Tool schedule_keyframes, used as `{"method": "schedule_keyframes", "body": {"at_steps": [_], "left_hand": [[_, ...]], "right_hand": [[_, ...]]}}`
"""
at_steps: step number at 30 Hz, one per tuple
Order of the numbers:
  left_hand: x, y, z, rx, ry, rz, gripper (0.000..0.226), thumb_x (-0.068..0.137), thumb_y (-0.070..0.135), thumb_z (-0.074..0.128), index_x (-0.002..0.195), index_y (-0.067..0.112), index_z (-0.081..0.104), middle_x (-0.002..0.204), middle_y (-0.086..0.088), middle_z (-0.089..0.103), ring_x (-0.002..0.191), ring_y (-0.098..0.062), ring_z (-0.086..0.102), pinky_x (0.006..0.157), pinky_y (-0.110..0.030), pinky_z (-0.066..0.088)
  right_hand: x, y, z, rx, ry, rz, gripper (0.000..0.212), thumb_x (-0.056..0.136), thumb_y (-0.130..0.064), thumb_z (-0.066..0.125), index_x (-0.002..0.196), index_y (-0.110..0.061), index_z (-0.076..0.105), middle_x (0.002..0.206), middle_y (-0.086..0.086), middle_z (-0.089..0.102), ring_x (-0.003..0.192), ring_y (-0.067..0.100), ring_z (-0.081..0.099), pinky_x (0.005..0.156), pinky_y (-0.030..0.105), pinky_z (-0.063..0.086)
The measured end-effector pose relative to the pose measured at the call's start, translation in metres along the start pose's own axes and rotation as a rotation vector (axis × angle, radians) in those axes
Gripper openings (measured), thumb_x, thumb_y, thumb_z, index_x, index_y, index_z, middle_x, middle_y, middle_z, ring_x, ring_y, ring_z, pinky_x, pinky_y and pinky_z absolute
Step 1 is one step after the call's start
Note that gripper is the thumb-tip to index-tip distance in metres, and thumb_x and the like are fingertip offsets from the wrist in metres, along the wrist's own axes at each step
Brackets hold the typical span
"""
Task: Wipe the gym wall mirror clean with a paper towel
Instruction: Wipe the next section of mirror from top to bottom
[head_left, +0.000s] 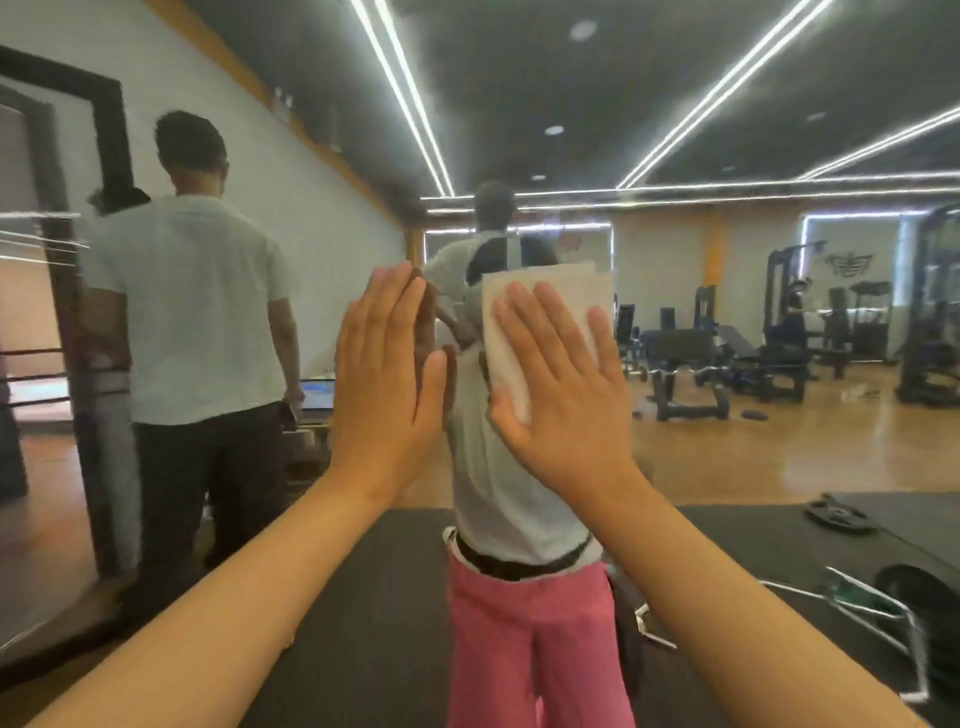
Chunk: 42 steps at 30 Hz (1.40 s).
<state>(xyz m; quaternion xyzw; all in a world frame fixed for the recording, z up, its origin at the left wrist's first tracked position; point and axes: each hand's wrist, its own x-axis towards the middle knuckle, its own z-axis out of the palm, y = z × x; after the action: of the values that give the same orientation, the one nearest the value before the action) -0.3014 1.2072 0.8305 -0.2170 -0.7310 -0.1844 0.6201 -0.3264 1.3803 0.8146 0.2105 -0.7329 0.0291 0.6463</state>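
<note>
Left grip (384, 374) flat at centre frame, fingers straight, holding nothing, palm on wall mirror (753, 457) filling the frame, right grip (561, 395) just right of centre, fingers straight and spread, pressing white paper towel (561, 283) against the glass.

Forward of all fingertips: passage was blocked by the mirror (701, 156) glass, against which the left hand (387, 374) and right hand (561, 395) were laid flat.
Above the left fingertips: bare glass was noted, unobstructed along the surface.
Above the right fingertips: the upper edge of the paper towel (550, 291) was found protruding, with bare glass beyond it.
Right of the right fingers: wide open glass was recorded.
Between the two hands: only a narrow strip of glass was available.
Left of the left fingers: a person in a white shirt (197, 291) was seen; real or reflected could not be determined.
</note>
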Motion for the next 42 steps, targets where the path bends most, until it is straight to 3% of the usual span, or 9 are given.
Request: {"method": "schedule_keyframes", "body": {"at_steps": [5,8,12,23,29,36,42], "left_hand": [[-0.035,0.013,0.035,-0.008,0.066,0.0,0.055,0.104,0.026,0.03,0.156,0.007,0.025,0.165,-0.006,0.019,0.153,-0.01,0.006,0.125,-0.031,0.0],[-0.041,0.01,0.044,0.033,0.126,0.039,0.053,0.104,0.024,0.031,0.155,0.009,0.028,0.164,-0.006,0.023,0.152,-0.012,0.01,0.123,-0.022,-0.004],[-0.04,0.006,0.046,0.102,0.135,0.071,0.056,0.101,0.028,0.033,0.155,0.011,0.029,0.164,-0.005,0.024,0.153,-0.017,0.013,0.123,-0.028,0.002],[-0.045,0.015,0.046,0.145,0.174,0.067,0.058,0.098,0.032,0.033,0.152,0.01,0.035,0.162,-0.008,0.029,0.152,-0.021,0.018,0.124,-0.034,0.006],[-0.061,0.078,0.077,0.069,0.128,0.137,0.059,0.1,0.035,0.035,0.154,0.013,0.032,0.162,-0.004,0.028,0.152,-0.017,0.017,0.122,-0.03,0.001],[-0.061,0.105,0.115,0.111,0.08,0.176,0.056,0.101,0.029,0.035,0.153,0.009,0.033,0.163,-0.005,0.026,0.152,-0.018,0.015,0.124,-0.037,0.007],[-0.066,0.103,0.125,0.181,0.087,0.164,0.06,0.099,0.032,0.035,0.154,0.007,0.031,0.164,-0.008,0.024,0.152,-0.021,0.015,0.124,-0.039,0.009]], "right_hand": [[0.003,-0.005,0.004,-0.018,0.003,0.04,0.067,0.097,-0.044,0.03,0.157,-0.014,0.027,0.166,0.006,0.02,0.154,0.022,0.01,0.123,0.055,0.005],[0.004,-0.01,0.003,-0.12,-0.059,0.063,0.066,0.103,-0.049,0.02,0.16,-0.018,0.009,0.168,0.003,0.001,0.154,0.021,-0.006,0.122,0.055,-0.006],[-0.002,-0.004,0.001,-0.201,-0.089,0.039,0.065,0.105,-0.049,0.015,0.159,-0.022,-0.007,0.167,0.0,-0.016,0.152,0.019,-0.019,0.121,0.054,-0.009],[-0.011,0.029,-0.004,-0.114,-0.09,-0.034,0.062,0.104,-0.046,0.022,0.16,-0.027,0.003,0.168,-0.006,-0.006,0.153,0.013,-0.014,0.122,0.049,-0.01],[-0.028,0.055,-0.011,-0.102,-0.069,-0.026,0.068,0.096,-0.051,0.0,0.16,-0.028,0.003,0.168,-0.007,-0.003,0.153,0.012,-0.012,0.122,0.046,-0.012],[-0.071,0.15,-0.046,-0.126,-0.013,0.118,0.072,0.093,-0.054,0.008,0.16,-0.028,0.006,0.167,-0.01,0.001,0.153,0.009,-0.009,0.122,0.039,-0.013],[-0.109,0.25,-0.083,-0.172,-0.036,0.312,0.076,0.088,-0.059,0.0,0.159,-0.03,-0.002,0.167,-0.01,-0.005,0.151,0.007,-0.015,0.123,0.041,-0.01]]}}
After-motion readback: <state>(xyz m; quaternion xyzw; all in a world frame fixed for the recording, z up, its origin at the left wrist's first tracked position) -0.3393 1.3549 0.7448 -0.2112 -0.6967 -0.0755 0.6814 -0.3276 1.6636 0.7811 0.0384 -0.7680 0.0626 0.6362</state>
